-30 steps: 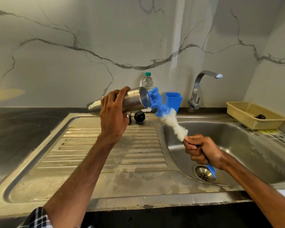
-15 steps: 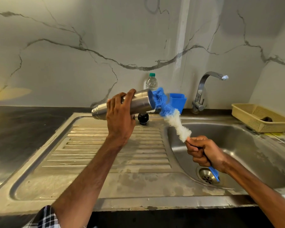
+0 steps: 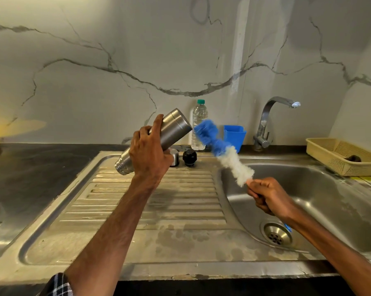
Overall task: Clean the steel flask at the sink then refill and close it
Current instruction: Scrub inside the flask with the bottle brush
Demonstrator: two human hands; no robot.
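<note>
Steel sink unit set into a dark, glossy counter (image 3: 30,167), with a pale marble-look wall (image 3: 116,60) full of grey veins behind it. I'm placing everything off the sink basin (image 3: 330,189).

The steel flask (image 3: 176,124) is up in the air, left of the basin and above the ribbed drainboard (image 3: 154,199). It's tilted, wide end up and toward the basin, narrow ringed end down and away. The left hand (image 3: 149,152) is wrapped around its middle with the fingers curled over the body.

The right hand (image 3: 268,195) is over the basin's left part, clenched round the handle of a bottle brush (image 3: 223,150). The bristles are white near the fist and blue at the tip. The tip is right at the flask's upper end, and I can't tell if they actually touch. A bit of blue handle pokes out below the wrist, near the drain (image 3: 276,233).

The drainboard is pretty stained and dull. At its back edge, left of the basin, sit a black cap (image 3: 189,157) and a steel cup lid (image 3: 174,157), the lid half hidden by the hand.

Behind the basin's left corner there's a clear plastic bottle (image 3: 199,124) with a green cap and a blue tub (image 3: 233,135). The tap (image 3: 265,120) is straight behind the basin. To the right of the basin is a beige basket (image 3: 340,154) with something dark in it.
</note>
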